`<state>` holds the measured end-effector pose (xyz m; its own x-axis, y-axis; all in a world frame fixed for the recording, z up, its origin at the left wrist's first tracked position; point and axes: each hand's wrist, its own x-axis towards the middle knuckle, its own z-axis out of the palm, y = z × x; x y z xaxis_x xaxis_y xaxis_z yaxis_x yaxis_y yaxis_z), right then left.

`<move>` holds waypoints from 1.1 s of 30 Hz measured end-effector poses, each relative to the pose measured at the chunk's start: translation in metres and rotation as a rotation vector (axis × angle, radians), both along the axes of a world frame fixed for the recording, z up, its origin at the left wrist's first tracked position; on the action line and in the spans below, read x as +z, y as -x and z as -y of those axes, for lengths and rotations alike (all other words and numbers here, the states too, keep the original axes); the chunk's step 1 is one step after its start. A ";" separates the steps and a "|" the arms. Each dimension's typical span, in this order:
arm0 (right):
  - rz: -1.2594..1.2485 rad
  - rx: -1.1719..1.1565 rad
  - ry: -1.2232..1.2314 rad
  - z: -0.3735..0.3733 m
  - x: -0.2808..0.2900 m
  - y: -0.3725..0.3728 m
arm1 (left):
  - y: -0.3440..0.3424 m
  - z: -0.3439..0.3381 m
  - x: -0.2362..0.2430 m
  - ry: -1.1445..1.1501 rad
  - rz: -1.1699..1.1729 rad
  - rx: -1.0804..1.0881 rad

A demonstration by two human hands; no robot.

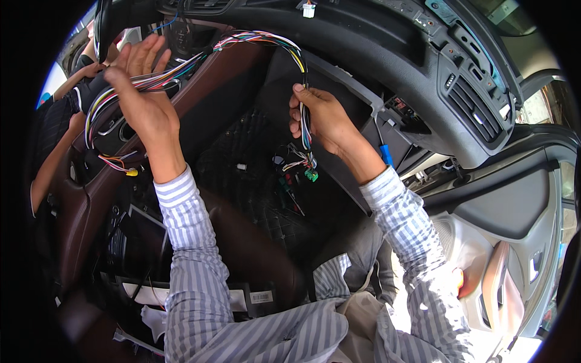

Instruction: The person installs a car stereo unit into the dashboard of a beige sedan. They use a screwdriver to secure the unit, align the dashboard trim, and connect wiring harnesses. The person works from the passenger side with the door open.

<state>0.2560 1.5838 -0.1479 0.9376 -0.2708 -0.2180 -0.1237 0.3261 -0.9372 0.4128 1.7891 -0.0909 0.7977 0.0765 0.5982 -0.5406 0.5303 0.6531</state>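
Note:
A long bundle of multicoloured wires, a wiring harness [257,35], arches between my hands inside a car's front cabin. My right hand [325,119] is closed around its right end, thumb pressed against the wires. Below that hand hang loose wire ends and a green connector [311,175]. My left hand [151,115] is raised with its fingers stretched and thumb apart; the wires run across it between thumb and fingers without a closed grip. Left of that wrist the harness bends downward, and a yellow connector [132,172] dangles on short wires.
The dashboard [375,48] spans the far side, with a white plug [308,10] on top. A blue-handled tool [386,155] hangs near the glovebox area. Small tools [292,195] and a white piece [241,166] lie on the quilted floor mat. Another person's arm [57,157] is at left.

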 end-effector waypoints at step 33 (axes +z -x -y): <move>0.034 0.153 0.501 -0.046 0.079 0.028 | -0.021 0.023 -0.064 -0.829 -0.317 -0.719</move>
